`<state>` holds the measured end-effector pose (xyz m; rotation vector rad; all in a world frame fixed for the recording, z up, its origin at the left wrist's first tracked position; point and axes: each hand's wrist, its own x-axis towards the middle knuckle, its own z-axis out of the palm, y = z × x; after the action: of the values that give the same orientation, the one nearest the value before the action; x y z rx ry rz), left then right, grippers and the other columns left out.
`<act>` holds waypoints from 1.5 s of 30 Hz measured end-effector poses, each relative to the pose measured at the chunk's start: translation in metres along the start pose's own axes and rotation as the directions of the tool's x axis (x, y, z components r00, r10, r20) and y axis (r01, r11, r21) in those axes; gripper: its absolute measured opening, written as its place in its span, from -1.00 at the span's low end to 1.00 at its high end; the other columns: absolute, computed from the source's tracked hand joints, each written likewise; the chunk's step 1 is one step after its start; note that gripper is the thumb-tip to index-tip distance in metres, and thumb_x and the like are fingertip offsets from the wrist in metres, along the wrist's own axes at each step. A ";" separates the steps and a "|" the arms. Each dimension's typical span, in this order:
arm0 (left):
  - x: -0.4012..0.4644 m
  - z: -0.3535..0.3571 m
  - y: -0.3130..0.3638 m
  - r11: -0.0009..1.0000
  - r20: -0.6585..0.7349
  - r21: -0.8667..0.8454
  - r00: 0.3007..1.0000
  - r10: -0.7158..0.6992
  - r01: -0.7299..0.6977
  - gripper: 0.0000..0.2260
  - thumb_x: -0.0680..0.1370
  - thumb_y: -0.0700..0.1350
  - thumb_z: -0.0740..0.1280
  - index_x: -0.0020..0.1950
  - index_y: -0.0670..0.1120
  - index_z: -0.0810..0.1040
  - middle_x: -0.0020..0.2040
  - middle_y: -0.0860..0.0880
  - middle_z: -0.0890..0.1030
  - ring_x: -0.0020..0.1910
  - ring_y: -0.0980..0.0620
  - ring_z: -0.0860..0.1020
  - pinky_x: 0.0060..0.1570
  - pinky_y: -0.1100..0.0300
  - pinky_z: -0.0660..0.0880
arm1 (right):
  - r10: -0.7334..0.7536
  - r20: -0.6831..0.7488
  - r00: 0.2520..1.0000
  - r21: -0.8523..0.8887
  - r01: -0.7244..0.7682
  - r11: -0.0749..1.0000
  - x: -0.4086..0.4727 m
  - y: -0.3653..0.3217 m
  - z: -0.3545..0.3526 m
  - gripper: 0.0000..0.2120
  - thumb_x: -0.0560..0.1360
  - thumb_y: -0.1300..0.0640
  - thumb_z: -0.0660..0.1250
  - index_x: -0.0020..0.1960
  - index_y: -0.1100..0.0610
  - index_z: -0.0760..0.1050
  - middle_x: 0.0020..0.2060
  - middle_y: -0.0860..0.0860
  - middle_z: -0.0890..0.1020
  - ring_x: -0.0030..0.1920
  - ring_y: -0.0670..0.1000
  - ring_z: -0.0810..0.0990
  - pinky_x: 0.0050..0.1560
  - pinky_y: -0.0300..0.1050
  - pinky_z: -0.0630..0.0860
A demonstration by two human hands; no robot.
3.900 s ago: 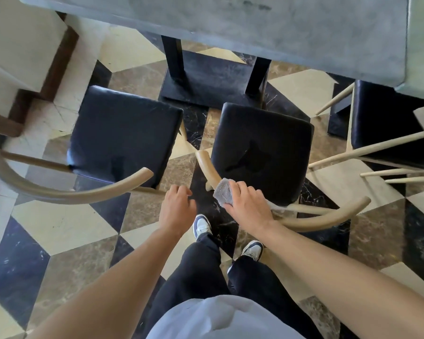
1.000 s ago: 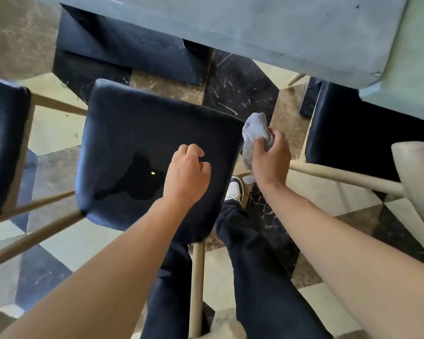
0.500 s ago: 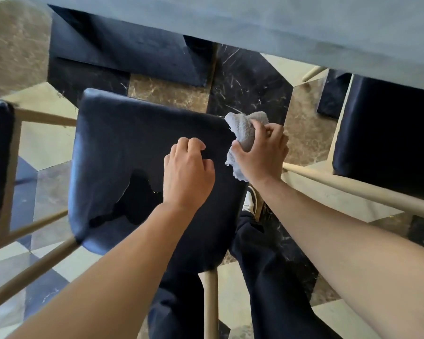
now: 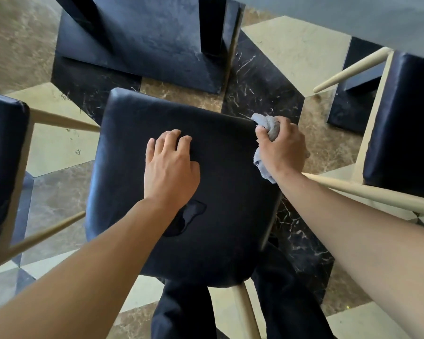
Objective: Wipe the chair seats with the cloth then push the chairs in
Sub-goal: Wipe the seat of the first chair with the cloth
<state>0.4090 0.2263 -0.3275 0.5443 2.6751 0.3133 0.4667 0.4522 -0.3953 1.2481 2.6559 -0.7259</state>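
a dark padded chair seat (image 4: pixel 181 187) was seen from above, in the middle of the view, pulled out from under the grey bench (image 4: pixel 353 18). compared with half a second earlier, the right hand (image 4: pixel 283 150) had been lowered to the far right corner of the seat, and the grey cloth (image 4: pixel 267 128) bunched in its curled fingers (image 4: pixel 263 137) had been brought against the seat's edge; a second earlier it had been held clear of the seat, off to the right. the left hand (image 4: pixel 170 167) had been spread flatter on the middle of the seat, its fingers (image 4: pixel 168 141) only loosely bent and nothing held in them. a dark wet-looking patch (image 4: pixel 189 216) was left on the seat nearer the person, partly hidden by the left forearm. from this it was judged that wiping of this seat was only being started, with the patch not yet reached. two more dark seats, one at the left edge (image 4: pixel 3 167) and one at the right (image 4: pixel 404 123), were seen beside it; pushing in was judged not yet begun.
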 end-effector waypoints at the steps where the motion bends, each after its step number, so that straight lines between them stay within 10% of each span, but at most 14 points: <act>1: 0.001 -0.001 -0.010 1.000 -0.002 0.005 1.000 -0.020 0.020 -0.57 0.48 -0.18 0.24 0.36 -0.17 0.44 0.39 -0.16 0.40 0.43 -0.16 0.29 0.47 -0.15 0.13 | -0.023 0.000 1.000 -0.034 0.023 0.999 0.003 -0.005 0.002 -0.49 0.52 -0.27 0.14 0.30 0.01 0.46 0.21 0.06 0.58 0.25 0.15 0.50 0.31 0.21 0.39; 21: 0.012 -0.022 -0.144 0.972 -0.006 -0.052 0.974 -0.229 0.228 -0.52 0.44 -0.15 0.28 0.36 -0.18 0.39 0.41 -0.17 0.35 0.41 -0.19 0.26 0.41 -0.10 0.17 | -0.306 0.026 0.952 -0.194 0.305 0.932 -0.015 -0.195 0.095 -0.50 0.52 -0.32 0.10 0.21 0.01 0.51 0.07 0.06 0.66 0.07 0.16 0.58 0.20 0.10 0.38; 45: -0.008 -0.029 -0.179 0.978 0.062 -0.006 0.976 -0.207 0.208 -0.61 0.46 -0.17 0.28 0.28 -0.22 0.41 0.30 -0.24 0.39 0.28 -0.26 0.35 0.32 -0.13 0.27 | -0.670 0.277 0.689 -0.125 0.717 0.686 -0.062 -0.274 0.140 -0.57 0.59 -0.17 0.21 0.40 -0.05 0.46 0.51 0.05 0.34 0.56 0.17 0.12 0.57 0.12 -0.04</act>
<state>0.3452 0.0582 -0.3507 0.2625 2.6398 0.2489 0.2879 0.1941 -0.3981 0.0312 2.8866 -0.5494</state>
